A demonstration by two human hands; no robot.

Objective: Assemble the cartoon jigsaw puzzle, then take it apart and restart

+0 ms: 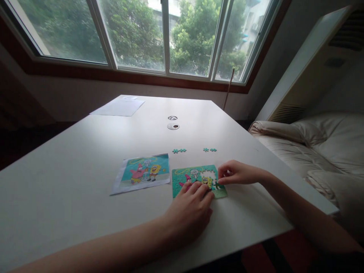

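A jigsaw puzzle (179,175) with cartoon figures on a teal ground lies on the white table, with a white gap in its upper right part. Across its lower middle rests my left hand (191,206), fingers stretched out and lying on the pieces, hiding part of the picture. My right hand (240,172) is at the puzzle's right edge, thumb and forefinger pinched on a small dark green puzzle piece (217,185) beside the gap. Several loose teal puzzle pieces (183,150) lie beyond the puzzle in two small groups.
Left of the puzzle lies a printed reference picture (146,170) of the same figures. Farther back on the table (71,170) are two round cable-hole covers (173,126) and a white sheet (118,107). A cream leather sofa (313,140) stands to the right.
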